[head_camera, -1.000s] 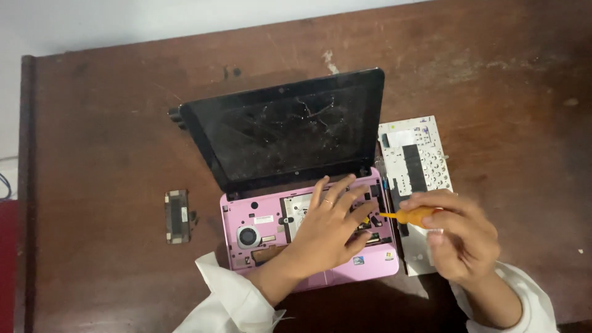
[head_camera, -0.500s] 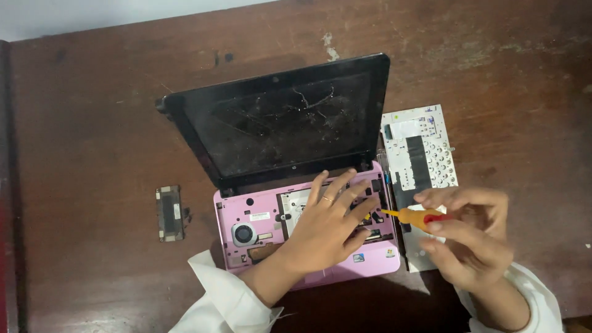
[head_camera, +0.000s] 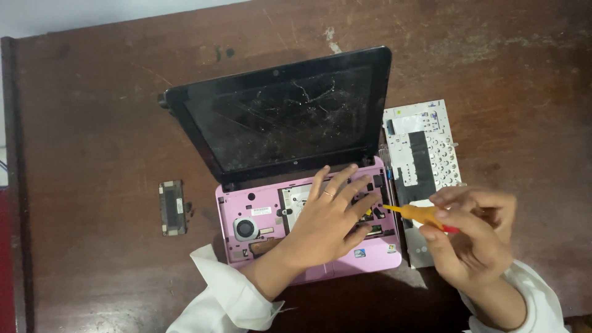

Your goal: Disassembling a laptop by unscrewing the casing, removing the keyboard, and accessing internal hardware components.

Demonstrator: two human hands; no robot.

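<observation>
Head view, looking straight down on the dark wooden worktop (head_camera: 92,111). Nearest you, both white sleeves enter from the bottom edge.

Right hand (head_camera: 472,237): grip closed round the orange-handled screwdriver (head_camera: 419,214), fingers wrapped over the handle, a red end just showing under your thumb. The shaft lies almost level and points left, its tip at the right edge of the pink laptop base (head_camera: 308,225), just beside the fingertips of your other hand. Compared with a second ago, this hand has drawn a little closer to the base and the tip sits further in over the chassis. Whether it is seated in a screw, you cannot tell from here; the spot is too small and partly hidden.

Left hand (head_camera: 330,222): open, fingers spread, palm pressed flat on the exposed inside of the base. It holds nothing, only bears down. It has kept the same spot across the last second, so the base is steadied while the tool comes in.

Base interior: keyboard is out, round fan (head_camera: 245,229) visible at left, board and metal parts under your fingers.

Further out: the removed keyboard (head_camera: 422,154) lies face down just right of the laptop, partly under your right hand. A small dark rectangular part (head_camera: 172,208) lies apart on the left. Beyond, the black screen (head_camera: 283,114), smeared and scuffed, stands tilted back on its hinge.
</observation>
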